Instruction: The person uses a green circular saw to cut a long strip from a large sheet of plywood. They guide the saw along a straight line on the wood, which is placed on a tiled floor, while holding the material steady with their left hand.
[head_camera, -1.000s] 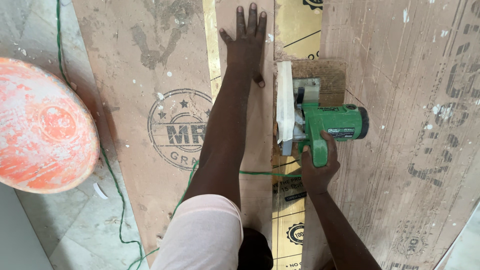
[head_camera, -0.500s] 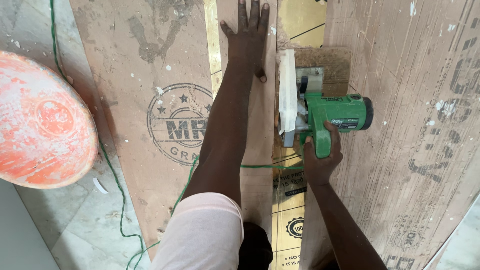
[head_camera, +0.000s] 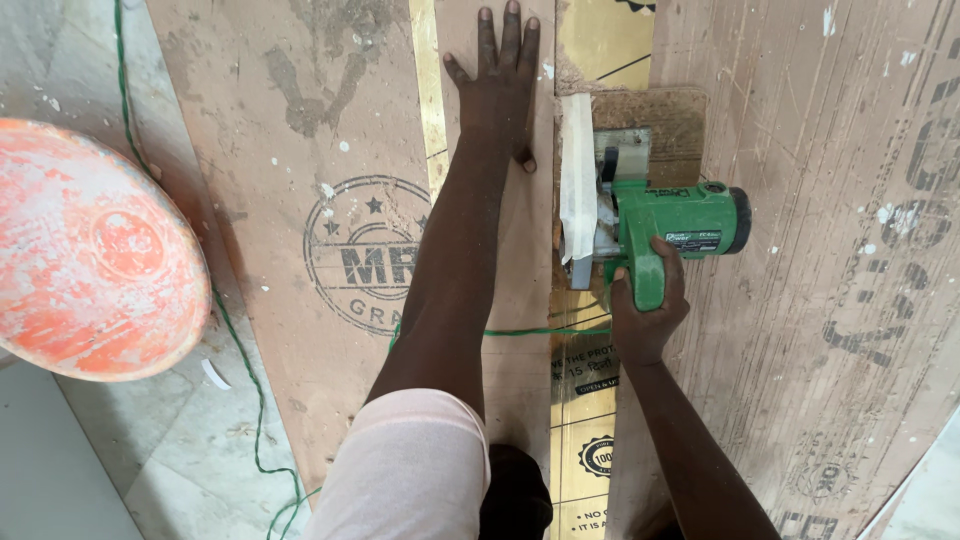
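Head view: the left hand (head_camera: 497, 85) is pressing flat, fingers spread, on the plywood strip (head_camera: 510, 230) while the right hand (head_camera: 645, 315) is gripping the green circular saw (head_camera: 665, 225) mid-cut; advancing it next probably needs steady forward pressure.

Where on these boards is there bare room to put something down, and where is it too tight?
Bare board lies right of the green saw, out to the board's right edge, and on the left board between the orange bowl and the left hand's arm. Crowded: the strip between the left hand and saw, where the right hand grips the handle and the green cord crosses.
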